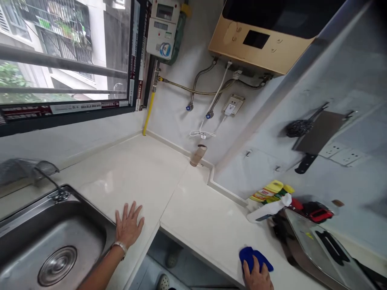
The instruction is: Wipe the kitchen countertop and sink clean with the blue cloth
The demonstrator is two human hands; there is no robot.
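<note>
My left hand (129,226) lies flat on the white countertop (127,169), fingers spread, just right of the steel sink (81,209). A metal watch or bracelet circles that wrist. At the lower right, my right hand (257,278) presses a blue cloth (250,255) onto the counter near its front edge. The fingers curl over the cloth, and the lower part of this hand is cut off by the picture's edge.
A clear cup (198,156) stands in the back corner. To the right are a white bottle (270,208), yellow packages (269,191) and a lidded rectangular appliance (320,245). A cleaver (320,131) hangs on the wall, and a water heater (250,44) is mounted above.
</note>
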